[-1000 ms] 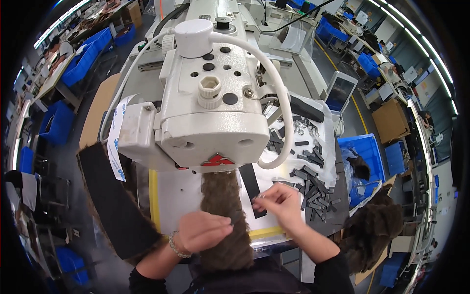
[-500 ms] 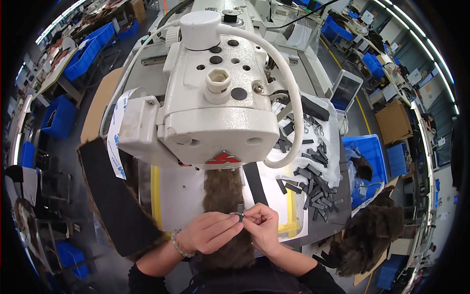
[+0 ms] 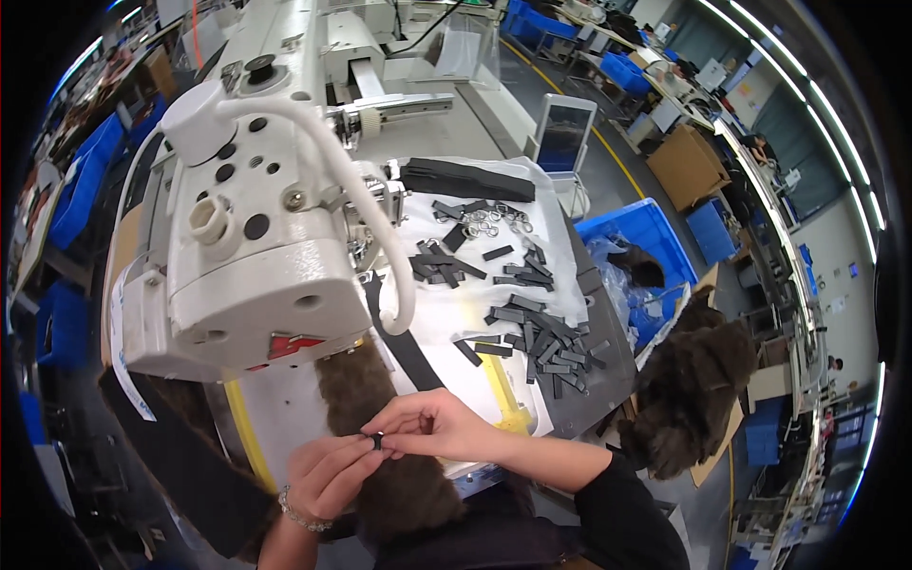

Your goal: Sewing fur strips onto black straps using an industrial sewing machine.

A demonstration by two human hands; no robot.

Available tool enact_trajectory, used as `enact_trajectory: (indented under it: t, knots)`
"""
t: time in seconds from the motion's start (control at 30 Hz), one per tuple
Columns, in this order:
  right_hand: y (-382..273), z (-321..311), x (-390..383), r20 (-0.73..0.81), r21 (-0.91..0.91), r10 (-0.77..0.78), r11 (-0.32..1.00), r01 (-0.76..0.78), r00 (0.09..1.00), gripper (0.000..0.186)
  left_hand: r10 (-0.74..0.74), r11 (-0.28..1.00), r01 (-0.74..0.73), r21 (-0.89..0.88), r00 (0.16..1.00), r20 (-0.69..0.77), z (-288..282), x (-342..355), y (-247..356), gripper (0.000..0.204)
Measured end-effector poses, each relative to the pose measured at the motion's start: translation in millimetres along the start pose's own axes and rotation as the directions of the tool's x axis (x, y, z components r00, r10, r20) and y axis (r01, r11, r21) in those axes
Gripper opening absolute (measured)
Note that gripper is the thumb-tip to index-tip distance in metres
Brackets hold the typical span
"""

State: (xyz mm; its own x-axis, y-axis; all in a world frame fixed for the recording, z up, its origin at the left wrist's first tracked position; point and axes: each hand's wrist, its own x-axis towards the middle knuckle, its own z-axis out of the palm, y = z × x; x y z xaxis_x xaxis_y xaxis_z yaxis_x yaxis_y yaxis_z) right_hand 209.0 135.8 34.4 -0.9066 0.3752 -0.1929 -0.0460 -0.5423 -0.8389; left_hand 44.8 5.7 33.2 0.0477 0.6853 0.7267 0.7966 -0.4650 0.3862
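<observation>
Both hands meet over a brown fur strip (image 3: 418, 494). My left hand (image 3: 328, 465) and my right hand (image 3: 437, 427) are closed at the fingertips on a small dark piece (image 3: 377, 441); whether a metal ring is on it is too small to tell. Just above them stands the white sewing machine head (image 3: 256, 285), with a long black strip (image 3: 408, 351) on the white work plate to its right. Short black tabs (image 3: 556, 356) are heaped on a white sheet, along with metal rings (image 3: 484, 226).
A fur-edged black panel (image 3: 180, 456) hangs at left. At right are a blue bin (image 3: 655, 228), a pile of brown fur (image 3: 693, 389), a screen (image 3: 560, 138) and cardboard boxes (image 3: 684, 166). A person (image 3: 758, 150) is far back at the right.
The view has swung right. My hands, apart a second ago, have come together on the small piece, and since half a second ago have moved a little toward the left of the fur strip.
</observation>
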Motion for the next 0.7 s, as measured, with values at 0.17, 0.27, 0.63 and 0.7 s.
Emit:
enact_trajectory:
  t: [0.17, 0.27, 0.63, 0.7]
  knots:
    - [-7.2, -3.7, 6.6, 0.101, -0.558, -0.17, 0.806, 0.197, 0.98, 0.016, 0.078, 0.992, -0.082, 0.101, 0.996, 0.037, 1.8, 2.0, -0.8, 0.016]
    - [-1.8, 1.1, 12.1, 0.257, -0.727, -0.461, 0.487, 0.484, 0.849, 0.016, 0.01, 0.995, -0.011, 0.096, 1.0, 0.013, -1.4, 1.2, 0.6, 0.017]
    - [1.7, -3.5, 25.9, 0.305, -0.786, -0.528, 0.331, 0.523, 0.793, 0.017, 0.002, 0.997, 0.0, 0.079, 1.0, -0.026, 3.5, -2.6, -12.1, 0.021]
    - [-1.3, -15.1, 39.2, 0.219, -0.83, -0.541, 0.334, 0.446, 0.812, 0.017, -0.218, 0.961, 0.198, 0.191, 0.972, 0.089, 11.5, 3.0, -15.7, 0.026]
